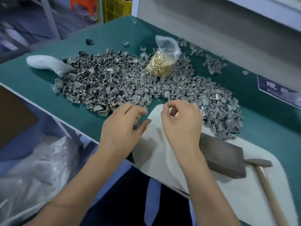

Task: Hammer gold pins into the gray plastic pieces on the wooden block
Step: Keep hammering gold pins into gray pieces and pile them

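Observation:
A wide pile of gray plastic pieces point(114, 82) covers the green table top point(40, 82). A clear bag of gold pins point(160, 66) stands among them. The dark wooden block point(223, 157) lies on a white pad point(162, 160), and nothing shows on its top. Beside the block lies a hammer point(260, 163) with a pale wooden handle. My left hand point(123, 128) hovers at the pad's left edge, fingers curled round a small gray piece point(137, 122). Above the pad, my right hand point(180, 123) cups something small and shiny in curled fingers; what it is stays unclear.
A white foam-like object point(45, 62) lies at the pile's left end. A crumpled clear plastic bag point(32, 176) sits below the table edge at lower left. A gray wall panel point(228, 38) rises behind the table, with a blue label point(276, 90) at right.

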Tool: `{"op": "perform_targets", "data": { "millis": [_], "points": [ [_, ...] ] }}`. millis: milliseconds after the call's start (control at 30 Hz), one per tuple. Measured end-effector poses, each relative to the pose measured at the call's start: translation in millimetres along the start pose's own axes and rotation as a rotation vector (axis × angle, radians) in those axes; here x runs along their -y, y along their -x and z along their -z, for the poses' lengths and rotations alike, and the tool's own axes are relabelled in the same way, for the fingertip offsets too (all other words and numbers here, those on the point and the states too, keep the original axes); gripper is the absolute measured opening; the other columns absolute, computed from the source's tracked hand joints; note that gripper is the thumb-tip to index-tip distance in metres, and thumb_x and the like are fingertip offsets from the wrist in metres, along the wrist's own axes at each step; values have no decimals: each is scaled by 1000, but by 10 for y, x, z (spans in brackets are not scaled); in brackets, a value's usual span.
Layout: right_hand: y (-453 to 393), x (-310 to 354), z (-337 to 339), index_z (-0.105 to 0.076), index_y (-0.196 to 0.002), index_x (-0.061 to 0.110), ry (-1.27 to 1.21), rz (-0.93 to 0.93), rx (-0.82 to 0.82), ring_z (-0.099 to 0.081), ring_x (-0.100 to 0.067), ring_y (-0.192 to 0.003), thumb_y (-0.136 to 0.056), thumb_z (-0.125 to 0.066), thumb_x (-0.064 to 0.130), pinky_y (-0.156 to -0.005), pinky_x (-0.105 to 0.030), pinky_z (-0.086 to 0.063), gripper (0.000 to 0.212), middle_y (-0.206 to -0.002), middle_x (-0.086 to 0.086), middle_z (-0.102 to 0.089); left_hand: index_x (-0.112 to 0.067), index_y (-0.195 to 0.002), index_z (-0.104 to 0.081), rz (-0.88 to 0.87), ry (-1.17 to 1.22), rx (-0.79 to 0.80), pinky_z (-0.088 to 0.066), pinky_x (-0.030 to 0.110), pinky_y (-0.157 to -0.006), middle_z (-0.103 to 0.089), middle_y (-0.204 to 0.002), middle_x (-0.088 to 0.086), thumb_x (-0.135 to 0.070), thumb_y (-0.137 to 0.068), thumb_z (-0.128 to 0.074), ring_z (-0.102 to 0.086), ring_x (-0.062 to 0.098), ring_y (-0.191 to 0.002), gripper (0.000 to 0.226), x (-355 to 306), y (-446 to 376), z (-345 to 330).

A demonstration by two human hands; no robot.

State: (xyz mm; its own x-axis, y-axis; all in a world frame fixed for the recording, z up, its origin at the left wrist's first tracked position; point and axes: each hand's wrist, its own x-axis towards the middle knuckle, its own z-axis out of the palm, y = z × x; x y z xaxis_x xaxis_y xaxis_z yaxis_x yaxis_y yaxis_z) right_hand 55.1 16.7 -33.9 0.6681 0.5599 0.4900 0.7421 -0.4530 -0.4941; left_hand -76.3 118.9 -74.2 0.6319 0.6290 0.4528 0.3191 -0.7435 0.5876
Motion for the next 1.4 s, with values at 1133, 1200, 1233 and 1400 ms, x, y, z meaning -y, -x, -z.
{"op": "perform_targets", "data": {
  "millis": [1133,1200,1233,1400],
  "points": [
    [516,-1183,1005,-70,-79,26,315,-262,99,-37,-18,-86,-101,-48,51,-74,-34,-29,40,-80,8,-62,-36,-104,-74,-293,-210,417,-27,32,-78,-62,-101,-14,-39,-93,-68,-46,16,-103,13,-1045,-214,-824],
    [518,-1185,1006,-70,-80,26,318,-259,100,-37,-18,-86,-101,-47,52,-74,-34,-29,41,-82,8,-64,-35,-97,-72,-286,-216,452,-30,32,-77,-61,-99,-13,-37,-94,-67,-47,17,-103,7,-1085,-246,-824],
    [522,-1189,1004,-71,-81,26,319,-259,100,-37,-18,-86,-101,-47,52,-74,-34,-29,41,-83,8,-65,-35,-97,-71,-288,-230,474,-33,32,-78,-61,-99,-12,-37,-95,-65,-47,18,-104,6,-1097,-261,-829],
    [537,-1203,991,-74,-87,27,312,-262,107,-38,-18,-88,-101,-46,52,-77,-36,-34,40,-86,8,-66,-30,-97,-70,-329,-271,486,-31,29,-76,-60,-100,-9,-34,-96,-64,-46,18,-106,7,-1113,-310,-852]
  ]
}}
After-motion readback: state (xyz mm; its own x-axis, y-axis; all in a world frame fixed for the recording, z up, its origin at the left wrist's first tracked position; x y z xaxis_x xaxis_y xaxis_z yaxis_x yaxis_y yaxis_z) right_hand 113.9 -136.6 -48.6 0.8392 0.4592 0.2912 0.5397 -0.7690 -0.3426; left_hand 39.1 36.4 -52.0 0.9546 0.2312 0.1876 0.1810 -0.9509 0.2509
